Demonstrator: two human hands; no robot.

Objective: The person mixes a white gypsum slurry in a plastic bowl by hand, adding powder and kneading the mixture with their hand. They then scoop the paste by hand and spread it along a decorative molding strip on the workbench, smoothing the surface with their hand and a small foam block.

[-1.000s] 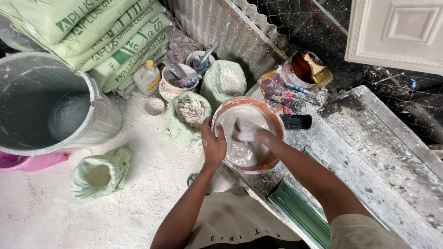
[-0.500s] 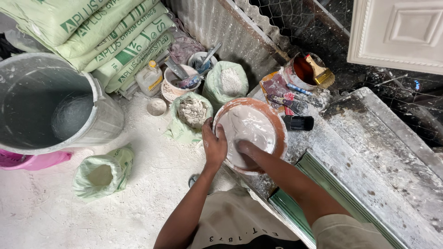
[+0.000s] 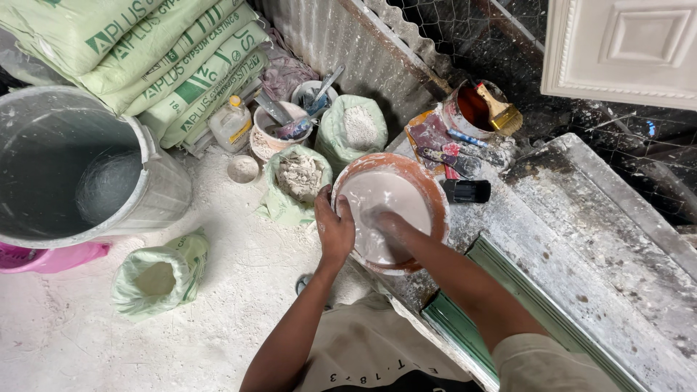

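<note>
The round orange-brown plastic bowl of smooth white wet mix (image 3: pixel 388 190) sits at the near corner of the long plaster-crusted grey table (image 3: pixel 581 247), right at the edge, so it's easy to reach from where the person is crouched. The left hand (image 3: pixel 335 226) clamps the near rim, thumb over the lip and fingers wrapped on the outside — looks like it's bracing the bowl so it can't slide or tip off that corner. The right hand (image 3: pixel 383 220) is sunk in the mix, so I can't tell if its fingers are spread or curled.

Around it things are tight. A black brush handle (image 3: pixel 466 191) lies just beside the bowl's right rim, and behind that stands a tin with a yellow-bristled brush (image 3: pixel 483 109). On the dusty floor to the left, open green sacks of white powder (image 3: pixel 298 178) crowd close to the bowl; further out there's a big grey bucket (image 3: pixel 80 170) and stacked pale green bags (image 3: pixel 145 58).
</note>
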